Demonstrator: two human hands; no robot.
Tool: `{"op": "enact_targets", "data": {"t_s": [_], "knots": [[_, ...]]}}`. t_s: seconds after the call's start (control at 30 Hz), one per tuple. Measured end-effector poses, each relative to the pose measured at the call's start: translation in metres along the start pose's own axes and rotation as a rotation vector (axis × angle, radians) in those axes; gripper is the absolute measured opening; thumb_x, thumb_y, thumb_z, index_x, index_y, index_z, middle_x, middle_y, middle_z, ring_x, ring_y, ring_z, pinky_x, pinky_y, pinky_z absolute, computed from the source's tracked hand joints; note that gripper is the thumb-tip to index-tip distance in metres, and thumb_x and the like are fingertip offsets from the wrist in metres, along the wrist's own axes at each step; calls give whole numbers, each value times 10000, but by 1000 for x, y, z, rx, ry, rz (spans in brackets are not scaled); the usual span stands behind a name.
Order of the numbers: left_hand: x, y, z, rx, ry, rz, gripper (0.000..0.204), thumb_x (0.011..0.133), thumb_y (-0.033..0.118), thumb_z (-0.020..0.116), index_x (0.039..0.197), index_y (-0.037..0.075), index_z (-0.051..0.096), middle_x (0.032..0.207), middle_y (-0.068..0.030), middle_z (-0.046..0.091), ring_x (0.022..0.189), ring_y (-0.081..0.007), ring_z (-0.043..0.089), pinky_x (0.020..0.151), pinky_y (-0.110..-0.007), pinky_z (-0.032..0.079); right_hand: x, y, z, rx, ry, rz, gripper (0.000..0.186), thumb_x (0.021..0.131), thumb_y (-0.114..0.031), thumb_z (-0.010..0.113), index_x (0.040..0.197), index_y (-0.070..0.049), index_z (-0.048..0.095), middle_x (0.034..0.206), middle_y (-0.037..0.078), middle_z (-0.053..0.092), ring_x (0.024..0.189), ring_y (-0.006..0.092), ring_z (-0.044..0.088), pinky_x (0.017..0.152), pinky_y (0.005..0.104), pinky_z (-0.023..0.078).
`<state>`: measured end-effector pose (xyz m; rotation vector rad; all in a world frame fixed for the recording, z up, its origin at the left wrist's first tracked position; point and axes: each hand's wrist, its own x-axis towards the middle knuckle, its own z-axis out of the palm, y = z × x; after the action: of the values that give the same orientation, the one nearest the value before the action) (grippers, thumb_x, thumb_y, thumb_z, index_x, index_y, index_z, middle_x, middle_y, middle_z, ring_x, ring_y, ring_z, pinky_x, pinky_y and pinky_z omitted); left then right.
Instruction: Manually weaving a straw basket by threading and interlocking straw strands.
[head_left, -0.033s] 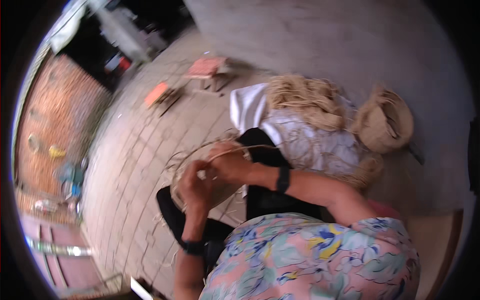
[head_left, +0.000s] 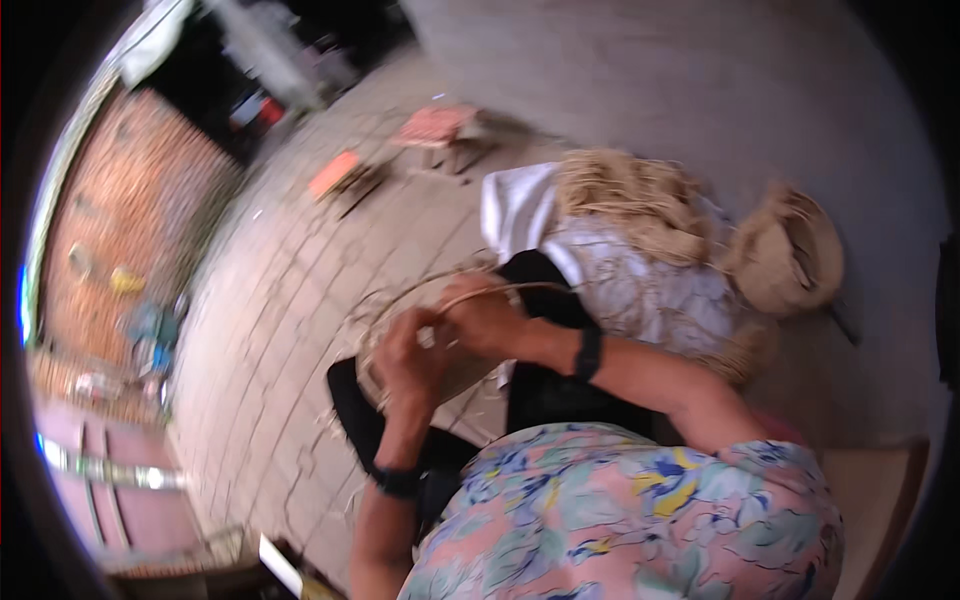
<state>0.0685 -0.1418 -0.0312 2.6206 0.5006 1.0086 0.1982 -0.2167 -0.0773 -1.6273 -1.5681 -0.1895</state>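
On my lap, between my black-clad knees, lies a round woven basket (head_left: 462, 372) of tan plant-fibre cord, with loose strand ends sticking out around its rim. My left hand (head_left: 408, 352) is at its left side, fingers bent into a pinch near one cord strand (head_left: 535, 287). That strand curves over the back of my right hand (head_left: 483, 316) and off to the right. My right hand is closed at the far rim, its fingertips mostly hidden. Both hands almost touch, and blur hides exactly what is between the fingers.
To the right, a tan cord bundle (head_left: 635, 205) lies on a white cloth (head_left: 515, 210), beside a finished-looking woven basket (head_left: 790, 250). A smaller cord coil (head_left: 745, 350) sits nearer me. Two low red-topped stools (head_left: 437, 125) stand ahead on the paving. A brick wall (head_left: 120, 230) is at left.
The whole view has shifted, so the scene sits slightly farther right. Both hands stay together at the basket, with only a slight change in the fingers.
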Motion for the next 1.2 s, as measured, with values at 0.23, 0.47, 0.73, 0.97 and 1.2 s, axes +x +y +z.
{"op": "enact_targets", "data": {"t_s": [0.23, 0.47, 0.73, 0.97, 1.2], "knots": [[11, 11, 6, 121, -173, 47, 59, 790, 60, 623, 813, 68, 568, 729, -144, 640, 625, -360, 633, 535, -449, 477, -3, 11, -26, 200, -37, 172, 204, 804, -98, 607, 997, -67, 550, 824, 126, 649, 839, 341, 644, 706, 435, 504], [13, 4, 14, 42, -301, -104, 168, 758, 113, 642, 891, 56, 556, 700, -190, 650, 676, -393, 651, 594, -491, 494, 7, 13, -28, 272, -288, 152, 341, 789, -56, 606, 1112, -92, 504, 889, 159, 667, 898, 344, 649, 739, 433, 499], [6, -29, -1, -648, -393, -407, 177, 758, 112, 693, 891, 19, 624, 754, -65, 667, 721, -136, 641, 648, -308, 494, 22, -25, -40, 147, -466, 208, 293, 793, -60, 583, 1080, -31, 532, 929, 227, 655, 901, 400, 634, 751, 460, 491], [-17, -30, -43, -923, -154, -644, 85, 798, 56, 661, 800, 58, 577, 893, -71, 666, 679, -70, 554, 540, -203, 423, 8, -22, -25, 285, -229, 237, 318, 786, -61, 551, 1103, -79, 573, 820, 205, 634, 772, 339, 647, 694, 419, 502], [-51, -103, -92, -1700, 120, -820, 131, 883, 92, 616, 983, 133, 542, 722, 29, 520, 562, -40, 416, 459, -187, 312, -26, 24, -56, 1331, -179, 711, 336, 773, -62, 587, 1099, 23, 583, 823, -7, 565, 703, 67, 519, 628, 198, 419]]}}
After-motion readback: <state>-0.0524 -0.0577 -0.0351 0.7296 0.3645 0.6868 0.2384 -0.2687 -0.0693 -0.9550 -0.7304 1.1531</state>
